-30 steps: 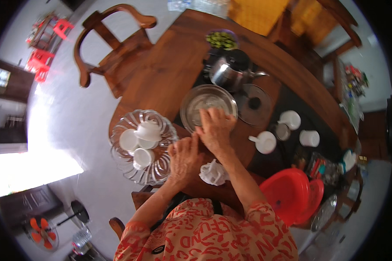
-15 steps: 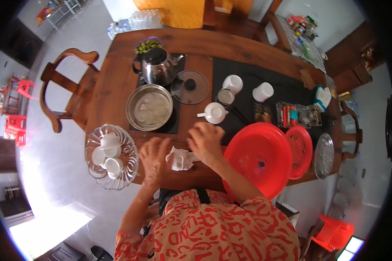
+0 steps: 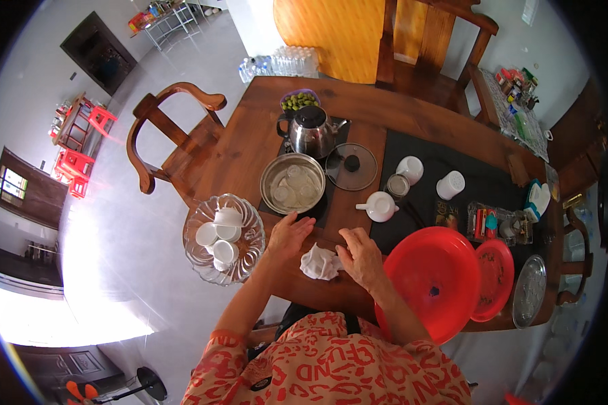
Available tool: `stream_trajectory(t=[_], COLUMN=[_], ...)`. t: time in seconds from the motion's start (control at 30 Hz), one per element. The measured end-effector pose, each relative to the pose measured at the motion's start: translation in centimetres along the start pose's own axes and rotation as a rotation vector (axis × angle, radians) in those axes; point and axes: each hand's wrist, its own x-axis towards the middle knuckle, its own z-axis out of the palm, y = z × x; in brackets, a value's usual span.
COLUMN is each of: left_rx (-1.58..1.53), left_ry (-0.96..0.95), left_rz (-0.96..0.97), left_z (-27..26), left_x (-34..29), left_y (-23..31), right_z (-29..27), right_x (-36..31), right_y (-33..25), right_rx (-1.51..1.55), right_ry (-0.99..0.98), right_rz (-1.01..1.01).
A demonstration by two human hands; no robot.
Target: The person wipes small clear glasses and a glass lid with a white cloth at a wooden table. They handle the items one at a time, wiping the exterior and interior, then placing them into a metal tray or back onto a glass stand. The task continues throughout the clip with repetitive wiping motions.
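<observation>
Just below the steel pan (image 3: 267,196), my left hand (image 3: 289,239) is held with its fingers stretched out and nothing in it. The pan holds several clear, round pieces, perhaps small glass cups, in liquid. My right hand (image 3: 365,262) has bent fingers apart from the thumb and appears to hold nothing. Its thumb is close beside a crumpled white cloth or tissue (image 3: 319,263) on the wooden table (image 3: 294,277); whether they touch, I cannot tell. A small white teapot (image 3: 381,206) stands beyond my right hand. Several white cups (image 3: 225,252) sit in a fluted glass bowl (image 3: 194,252) at the left.
A large red basin (image 3: 429,283) and a smaller red tray (image 3: 492,277) fill the near right. Behind the pan are a steel kettle (image 3: 311,138) and a glass lid (image 3: 362,174). White containers (image 3: 450,185) stand on a black mat (image 3: 425,158). A wooden chair (image 3: 182,158) stands left.
The whole view has shifted. My left hand has moved closer to the pan, its fingers straighter. My right hand has come down slightly, away from the teapot. The white cloth or tissue looks more bunched.
</observation>
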Motion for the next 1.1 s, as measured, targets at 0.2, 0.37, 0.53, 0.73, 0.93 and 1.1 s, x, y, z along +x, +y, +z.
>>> stream_trajectory(t=[0.2,0.37,0.53,0.73,0.93,1.1], left_rx=[0.135,0.109,0.146,0.090,0.542,0.643], left_ry=[0.064,0.045,-0.001,0.049,-0.094,-0.274], left_rz=[0.084,0.072,0.046,-0.203,-0.216,-0.057], left_z=[0.3,0.1,0.5,0.7,2.6,4.0], left_x=[2.6,2.2,1.0,-1.4,-4.2,-6.5], left_y=[0.3,0.8,1.1,0.4,-0.6,-0.5], right_z=[0.7,0.9,3.2,6.2,8.0,6.3], right_x=[1.0,7.3,12.0,15.1,16.5,15.5], right_y=[1.2,5.9,10.7,13.6,15.3,15.1], right_rx=[-0.050,-0.053,-0.108,-0.260,-0.280,-0.264], right_ry=[-0.024,0.101,0.063,0.075,0.084,0.138], right_rz=[0.069,0.133,0.236,0.295,0.310,0.184])
